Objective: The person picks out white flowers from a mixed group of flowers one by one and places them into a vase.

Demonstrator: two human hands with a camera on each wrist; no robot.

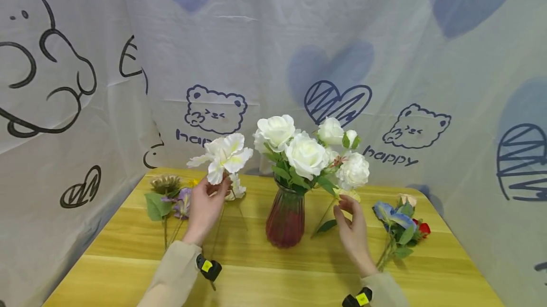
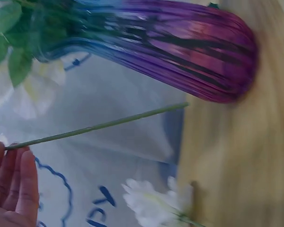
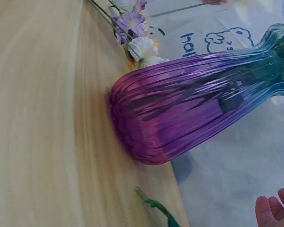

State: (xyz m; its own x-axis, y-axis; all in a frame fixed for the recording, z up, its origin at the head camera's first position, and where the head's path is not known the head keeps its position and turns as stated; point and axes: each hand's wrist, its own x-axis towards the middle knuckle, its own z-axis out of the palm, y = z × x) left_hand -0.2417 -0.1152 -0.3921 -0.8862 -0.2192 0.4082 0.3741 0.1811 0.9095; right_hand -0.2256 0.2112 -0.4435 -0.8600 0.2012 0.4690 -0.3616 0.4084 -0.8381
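My left hand (image 1: pixel 207 205) pinches the stem of a white iris-like artificial flower (image 1: pixel 226 155) just below its bloom, left of the vase. In the left wrist view the green stem (image 2: pixel 99 126) slants from the fingertips, its cut end beside the vase. The ribbed glass vase (image 1: pixel 285 221), purple-pink below and bluish at the neck, stands upright holding several white roses (image 1: pixel 306 155) and green leaves. My right hand (image 1: pixel 353 231) hovers right of the vase with loosely bent fingers and holds nothing; its fingertips overlap a pale yellow flower (image 1: pixel 348 195) in the head view.
On the left of the wooden table (image 1: pixel 256 283) lie a purple flower (image 1: pixel 183 202) and a brownish one (image 1: pixel 165 184). Another white flower (image 1: pixel 236 187) lies behind the left hand. Blue flowers (image 1: pixel 393 214) and a red one (image 1: pixel 423 228) lie at right. A printed cloth (image 1: pixel 273 60) hangs behind.
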